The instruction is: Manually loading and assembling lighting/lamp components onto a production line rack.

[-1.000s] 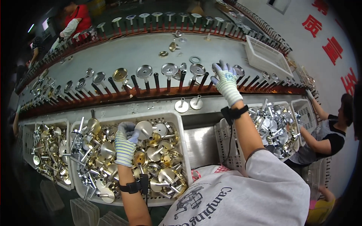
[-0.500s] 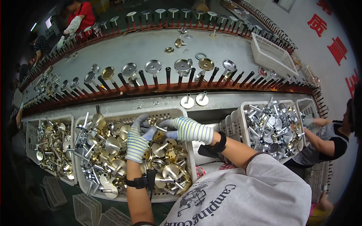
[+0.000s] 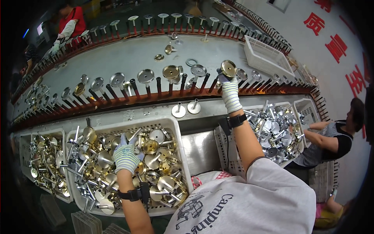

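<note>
My right hand (image 3: pixel 230 91), in a striped glove, is raised at the near row of pegs. Its fingers close under a gold dish-shaped metal part (image 3: pixel 228 68), whose hollow face is turned toward me; the hand hides what is beneath the dish. Down in the big white basket (image 3: pixel 177 136), my left hand (image 3: pixel 127 156), gloved alike, has its thumb and fingers apart among gold and silver stemmed discs. A silver stem (image 3: pixel 136 134) lies right beside its fingertips. Two pale stemmed discs (image 3: pixel 179 111) stand on the metal ledge.
Dark pegs on a red-brown rail (image 3: pixel 148 97) curve ahead, several topped with dishes. More part-filled baskets stand left (image 3: pixel 64 136) and right (image 3: pixel 290 105). A white crate (image 3: pixel 269 58) sits on the grey table (image 3: pixel 128 50). A co-worker (image 3: pixel 331 136) is at the right, another (image 3: pixel 72 23) far left.
My right hand has moved from the basket up and right to the pegs, with the gold dish. My left hand has separated from it and opened over the parts. The view has shifted slightly.
</note>
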